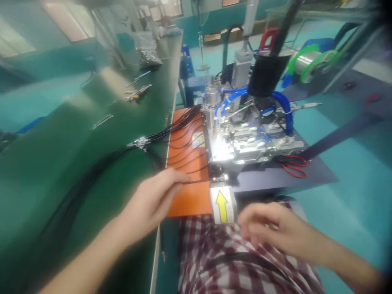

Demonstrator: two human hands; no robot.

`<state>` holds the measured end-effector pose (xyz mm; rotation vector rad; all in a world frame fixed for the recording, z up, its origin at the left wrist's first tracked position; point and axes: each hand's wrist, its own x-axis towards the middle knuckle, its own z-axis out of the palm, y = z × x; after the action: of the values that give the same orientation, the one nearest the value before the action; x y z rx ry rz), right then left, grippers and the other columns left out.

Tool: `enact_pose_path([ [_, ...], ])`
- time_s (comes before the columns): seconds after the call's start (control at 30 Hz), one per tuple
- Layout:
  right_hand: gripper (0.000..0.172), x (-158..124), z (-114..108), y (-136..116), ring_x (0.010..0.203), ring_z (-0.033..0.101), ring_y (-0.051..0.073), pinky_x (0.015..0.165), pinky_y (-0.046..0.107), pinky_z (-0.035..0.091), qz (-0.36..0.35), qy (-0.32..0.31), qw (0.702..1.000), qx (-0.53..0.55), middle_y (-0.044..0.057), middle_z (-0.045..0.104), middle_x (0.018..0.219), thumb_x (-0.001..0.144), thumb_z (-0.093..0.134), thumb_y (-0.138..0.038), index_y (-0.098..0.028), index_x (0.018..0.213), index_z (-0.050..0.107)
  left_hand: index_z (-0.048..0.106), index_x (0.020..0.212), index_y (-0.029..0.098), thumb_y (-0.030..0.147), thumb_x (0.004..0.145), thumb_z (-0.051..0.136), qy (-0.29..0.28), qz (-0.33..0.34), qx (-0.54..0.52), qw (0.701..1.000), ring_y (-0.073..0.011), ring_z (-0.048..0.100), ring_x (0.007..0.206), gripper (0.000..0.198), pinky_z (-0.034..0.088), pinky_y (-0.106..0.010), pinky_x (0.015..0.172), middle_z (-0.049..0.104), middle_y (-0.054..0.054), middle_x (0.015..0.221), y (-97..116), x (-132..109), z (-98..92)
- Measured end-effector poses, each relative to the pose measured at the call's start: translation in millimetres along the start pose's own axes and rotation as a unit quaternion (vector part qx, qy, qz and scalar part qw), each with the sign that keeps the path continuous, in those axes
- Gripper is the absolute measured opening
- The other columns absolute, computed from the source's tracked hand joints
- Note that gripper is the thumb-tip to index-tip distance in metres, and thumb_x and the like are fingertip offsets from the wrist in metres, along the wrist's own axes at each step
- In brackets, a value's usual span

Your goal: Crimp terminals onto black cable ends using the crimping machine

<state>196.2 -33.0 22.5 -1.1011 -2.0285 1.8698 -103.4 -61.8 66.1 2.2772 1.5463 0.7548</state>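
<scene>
My left hand (157, 194) is closed in a pinch on one thin black cable (199, 181) above the orange sheet (191, 200). The cable's far end reaches the small metal fitting (221, 178) at the machine's near edge. My right hand (272, 224) is over my lap, just right of the white box with a yellow arrow (223, 205). Its fingers are curled together, and whether anything is in them is hidden. More black cables fan across the orange sheet from a bundle (141, 143) gathered with silvery wrapping on the green table.
A lit machine (245, 139) with blue tubes stands at the right. A green-rimmed wire spool (310, 63) is behind it, and red-handled scissors (295, 166) lie near its front. Tools (137, 93) and a bag of small metal parts (148, 53) rest on the green table (128, 179).
</scene>
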Motion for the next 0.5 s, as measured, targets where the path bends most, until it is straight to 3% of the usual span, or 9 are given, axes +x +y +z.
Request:
enact_pose_path([
  [0.07, 0.022, 14.9, -3.1, -12.1, 0.065, 0.064, 0.014, 0.059, 0.025, 0.050, 0.005, 0.121, 0.991, 0.060, 0.001, 0.069, 0.075, 0.090, 0.055, -0.034, -0.021, 0.105, 0.065, 0.057, 0.111, 0.029, 0.019, 0.094, 0.042, -0.010, 0.009, -0.036, 0.999, -0.0190, 0.065, 0.091, 0.025, 0.054, -0.031, 0.077, 0.068, -0.004, 0.099, -2.3, 6.6, 26.9],
  [0.13, 0.024, 32.1, -1.0, -14.3, 0.062, 0.063, 0.013, 0.059, 0.025, 0.051, -0.002, 0.188, 0.976, 0.109, -0.001, 0.067, 0.073, 0.087, 0.060, -0.033, -0.019, 0.106, 0.063, 0.057, 0.112, 0.028, 0.018, 0.094, 0.041, -0.008, 0.004, -0.059, 0.998, -0.0183, 0.065, 0.090, 0.026, 0.054, -0.031, 0.077, 0.068, -0.004, 0.099, -3.5, 9.3, 51.4],
  [0.2, 0.016, 45.8, 3.8, -10.9, 0.060, 0.063, 0.012, 0.059, 0.024, 0.051, -0.026, 0.215, 0.965, 0.147, -0.002, 0.065, 0.070, 0.086, 0.060, -0.031, -0.017, 0.093, 0.063, 0.058, 0.110, 0.028, 0.019, 0.094, 0.042, -0.008, -0.010, -0.065, 0.998, -0.0174, 0.065, 0.085, 0.024, 0.054, -0.030, 0.073, 0.068, -0.003, 0.094, -1.5, 10.9, 66.4],
  [0.3, 0.013, 54.5, 9.8, -3.6, 0.059, 0.061, 0.011, 0.059, 0.024, 0.050, -0.071, 0.232, 0.958, 0.156, -0.002, 0.063, 0.066, 0.087, 0.058, -0.027, -0.017, 0.080, 0.062, 0.060, 0.107, 0.028, 0.024, 0.093, 0.047, -0.032, -0.042, -0.074, 0.996, -0.0166, 0.065, 0.080, 0.019, 0.054, -0.028, 0.067, 0.068, -0.002, 0.091, 8.7, 17.9, 72.0],
  [0.4, 0.010, 52.8, 8.8, 1.2, 0.064, 0.061, 0.012, 0.061, 0.025, 0.049, -0.105, 0.251, 0.958, 0.089, -0.001, 0.065, 0.070, 0.086, 0.059, -0.025, -0.018, 0.084, 0.065, 0.064, 0.104, 0.029, 0.027, 0.094, 0.047, -0.077, -0.062, -0.103, 0.990, -0.0160, 0.065, 0.077, 0.020, 0.054, -0.028, 0.064, 0.070, 0.000, 0.089, 21.8, 30.8, 71.5],
  [0.5, 0.010, 49.2, 2.1, 3.4, 0.068, 0.062, 0.014, 0.065, 0.026, 0.050, -0.103, 0.258, 0.959, 0.053, 0.000, 0.068, 0.075, 0.087, 0.059, -0.024, -0.019, 0.086, 0.067, 0.068, 0.103, 0.032, 0.025, 0.094, 0.048, -0.077, -0.065, -0.141, 0.985, -0.0152, 0.066, 0.075, 0.023, 0.055, -0.026, 0.063, 0.071, 0.001, 0.086, 27.3, 39.7, 75.8],
])
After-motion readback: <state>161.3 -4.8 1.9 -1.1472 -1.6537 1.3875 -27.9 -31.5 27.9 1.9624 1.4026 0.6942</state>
